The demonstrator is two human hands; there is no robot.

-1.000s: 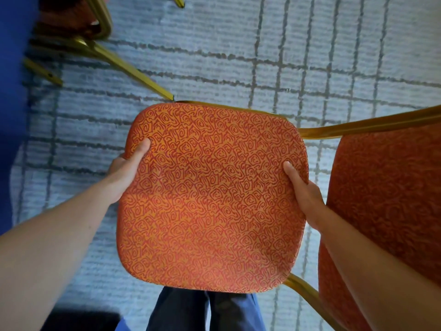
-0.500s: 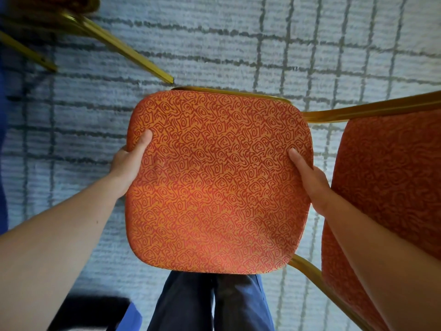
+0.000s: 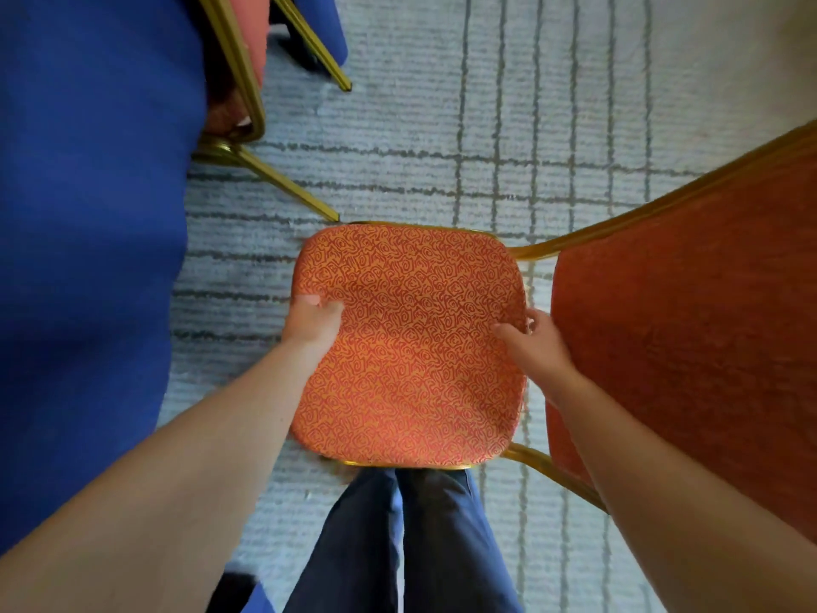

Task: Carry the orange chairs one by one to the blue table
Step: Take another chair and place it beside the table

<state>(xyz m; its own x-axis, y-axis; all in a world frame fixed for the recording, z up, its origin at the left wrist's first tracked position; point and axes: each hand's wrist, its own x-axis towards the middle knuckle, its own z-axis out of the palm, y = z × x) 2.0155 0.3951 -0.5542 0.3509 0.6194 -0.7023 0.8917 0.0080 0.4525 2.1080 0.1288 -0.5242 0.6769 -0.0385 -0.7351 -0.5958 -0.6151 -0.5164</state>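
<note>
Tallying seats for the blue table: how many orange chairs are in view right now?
2. The held chair is in the middle, left hand and right hand on its seat edges; the second chair sits top left, partly hidden by the blue table. Others may be hidden.

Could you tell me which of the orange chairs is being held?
The orange swirl-patterned, gold-framed chair at centre: the left hand and right hand grip its seat edges. The other orange chair, top left, is untouched.

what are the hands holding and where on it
The orange chair, by its seat: left hand grips the left edge, right hand the right edge.
</note>
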